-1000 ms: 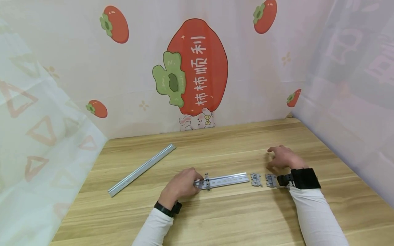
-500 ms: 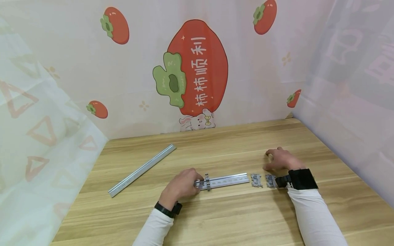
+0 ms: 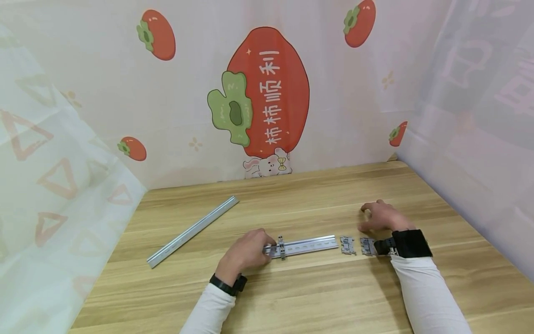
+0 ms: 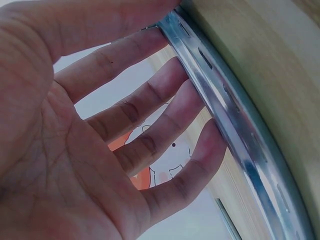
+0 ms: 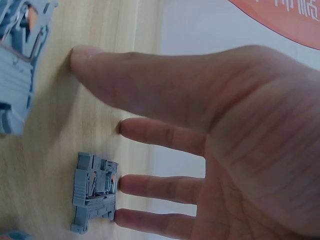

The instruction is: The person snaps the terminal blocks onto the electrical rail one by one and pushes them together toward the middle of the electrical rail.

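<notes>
A slotted DIN rail [image 3: 310, 245] lies across the middle of the table, with a narrow grey terminal block [image 3: 282, 248] standing across it. My left hand [image 3: 249, 249] grips the rail's left end; in the left wrist view its fingertips [image 4: 192, 92] press along the rail's edge. To the right of the rail, two grey terminal blocks [image 3: 347, 245] lie flat. Beyond them, my right hand [image 3: 384, 216] hovers low with fingers spread and nothing held. In the right wrist view its fingertips come right up to a grey terminal block [image 5: 96, 192], hidden from the head view.
A second DIN rail [image 3: 193, 232] lies slanted at the table's left. Another terminal block [image 5: 20, 65] shows large at the edge of the right wrist view. A printed curtain [image 3: 187, 93] stands behind the wooden table [image 3: 292, 297], with more sheets at both sides.
My right hand has shifted slightly to the left and its fingers have bent a little more. The left hand and the rail stay in place.
</notes>
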The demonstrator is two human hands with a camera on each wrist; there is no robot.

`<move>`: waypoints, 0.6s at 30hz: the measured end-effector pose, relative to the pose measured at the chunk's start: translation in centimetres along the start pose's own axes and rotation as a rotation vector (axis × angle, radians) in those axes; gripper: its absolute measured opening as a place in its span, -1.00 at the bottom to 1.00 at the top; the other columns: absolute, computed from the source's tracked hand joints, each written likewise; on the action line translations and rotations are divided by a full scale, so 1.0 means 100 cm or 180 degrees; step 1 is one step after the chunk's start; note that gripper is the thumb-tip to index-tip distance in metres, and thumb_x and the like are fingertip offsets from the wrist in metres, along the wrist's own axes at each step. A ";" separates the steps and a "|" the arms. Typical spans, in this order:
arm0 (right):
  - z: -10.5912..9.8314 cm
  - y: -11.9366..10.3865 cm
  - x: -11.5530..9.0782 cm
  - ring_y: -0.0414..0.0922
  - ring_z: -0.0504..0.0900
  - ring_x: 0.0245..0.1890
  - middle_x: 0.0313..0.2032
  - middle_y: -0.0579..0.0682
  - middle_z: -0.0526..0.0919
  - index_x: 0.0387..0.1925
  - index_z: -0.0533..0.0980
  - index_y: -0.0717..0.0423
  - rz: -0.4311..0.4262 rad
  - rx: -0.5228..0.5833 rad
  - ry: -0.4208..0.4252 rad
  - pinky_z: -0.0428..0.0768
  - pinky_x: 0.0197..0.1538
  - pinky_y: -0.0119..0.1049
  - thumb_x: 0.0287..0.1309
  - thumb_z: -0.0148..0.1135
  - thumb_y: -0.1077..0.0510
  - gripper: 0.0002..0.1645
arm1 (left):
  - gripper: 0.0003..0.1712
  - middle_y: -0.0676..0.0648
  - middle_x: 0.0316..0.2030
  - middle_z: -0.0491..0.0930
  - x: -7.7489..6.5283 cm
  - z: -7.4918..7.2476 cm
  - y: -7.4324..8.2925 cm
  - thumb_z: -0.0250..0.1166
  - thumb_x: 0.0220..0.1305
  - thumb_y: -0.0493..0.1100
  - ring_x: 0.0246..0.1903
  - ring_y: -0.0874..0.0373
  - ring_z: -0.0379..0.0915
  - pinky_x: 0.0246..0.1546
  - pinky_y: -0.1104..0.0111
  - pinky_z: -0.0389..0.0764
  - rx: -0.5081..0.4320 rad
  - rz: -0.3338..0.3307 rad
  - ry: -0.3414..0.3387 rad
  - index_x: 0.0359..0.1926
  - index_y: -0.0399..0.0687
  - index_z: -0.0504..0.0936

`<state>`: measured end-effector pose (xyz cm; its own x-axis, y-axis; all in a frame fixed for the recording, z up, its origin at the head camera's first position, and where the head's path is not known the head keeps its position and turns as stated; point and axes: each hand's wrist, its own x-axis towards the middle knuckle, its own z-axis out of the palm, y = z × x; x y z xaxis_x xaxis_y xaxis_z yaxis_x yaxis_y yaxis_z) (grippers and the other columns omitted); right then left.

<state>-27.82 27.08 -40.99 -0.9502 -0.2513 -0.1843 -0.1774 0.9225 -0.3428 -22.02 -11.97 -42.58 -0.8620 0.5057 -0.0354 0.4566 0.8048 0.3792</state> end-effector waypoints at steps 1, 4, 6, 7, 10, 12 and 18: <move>0.000 0.000 0.000 0.51 0.36 0.15 0.14 0.63 0.33 0.17 0.47 0.42 -0.0007 0.0004 -0.0001 0.44 0.07 0.31 0.05 0.51 0.00 -0.22 | -0.67 0.01 -0.25 0.62 0.000 0.000 0.000 0.51 0.07 -0.31 -0.34 0.21 0.37 -0.30 0.33 0.47 -0.0004 0.0002 0.0001 -0.07 -0.14 0.79; -0.001 0.002 0.000 0.44 0.41 0.10 0.11 0.59 0.38 0.15 0.49 0.41 -0.0016 0.0010 -0.0008 0.47 0.04 0.24 0.03 0.52 0.04 -0.26 | -0.67 0.01 -0.24 0.62 0.000 0.000 0.000 0.51 0.08 -0.31 -0.33 0.20 0.36 -0.30 0.33 0.46 -0.0013 -0.0007 -0.0001 -0.07 -0.14 0.79; -0.001 0.002 0.000 0.36 0.44 0.04 0.09 0.54 0.41 0.15 0.50 0.41 0.0000 0.0019 -0.0022 0.49 0.01 0.19 0.00 0.53 0.08 -0.26 | -0.66 0.01 -0.23 0.63 0.000 0.000 0.000 0.51 0.08 -0.31 -0.33 0.20 0.37 -0.29 0.33 0.46 -0.0014 -0.0012 -0.0001 -0.06 -0.14 0.78; -0.001 0.003 0.000 0.32 0.45 0.01 0.08 0.52 0.42 0.14 0.50 0.41 0.0001 0.0021 -0.0027 0.50 -0.01 0.16 -0.03 0.54 0.11 -0.26 | -0.66 0.00 -0.22 0.63 0.000 0.000 0.000 0.51 0.08 -0.31 -0.32 0.20 0.37 -0.29 0.32 0.47 -0.0017 -0.0017 -0.0004 -0.06 -0.14 0.78; -0.002 0.002 -0.001 0.25 0.45 -0.06 0.06 0.48 0.45 0.14 0.50 0.41 -0.0018 0.0009 -0.0037 0.51 -0.06 0.11 -0.15 0.56 0.20 -0.23 | -0.66 -0.01 -0.20 0.64 0.000 0.000 0.000 0.51 0.09 -0.30 -0.32 0.20 0.37 -0.29 0.33 0.47 -0.0012 -0.0030 -0.0008 -0.05 -0.14 0.78; -0.003 0.001 -0.001 0.22 0.44 -0.08 0.06 0.48 0.46 0.13 0.51 0.42 -0.0044 -0.0021 -0.0035 0.51 -0.07 0.09 -0.22 0.55 0.26 -0.22 | -0.66 -0.01 -0.20 0.64 0.001 0.000 0.000 0.51 0.09 -0.30 -0.32 0.20 0.37 -0.29 0.33 0.47 -0.0014 -0.0032 -0.0007 -0.05 -0.14 0.78; -0.004 0.000 -0.003 0.21 0.43 -0.09 0.10 0.53 0.42 0.13 0.51 0.39 -0.0042 -0.0075 -0.0054 0.49 -0.14 0.00 -0.30 0.54 0.41 -0.21 | -0.65 0.00 -0.21 0.64 0.001 0.001 -0.001 0.51 0.09 -0.30 -0.32 0.21 0.38 -0.28 0.33 0.48 0.0004 -0.0025 -0.0003 -0.05 -0.14 0.78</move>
<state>-27.66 27.25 -40.52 -0.9433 -0.2682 -0.1956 -0.1960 0.9256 -0.3237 -22.08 -11.96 -42.66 -0.8654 0.4996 -0.0392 0.4500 0.8092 0.3777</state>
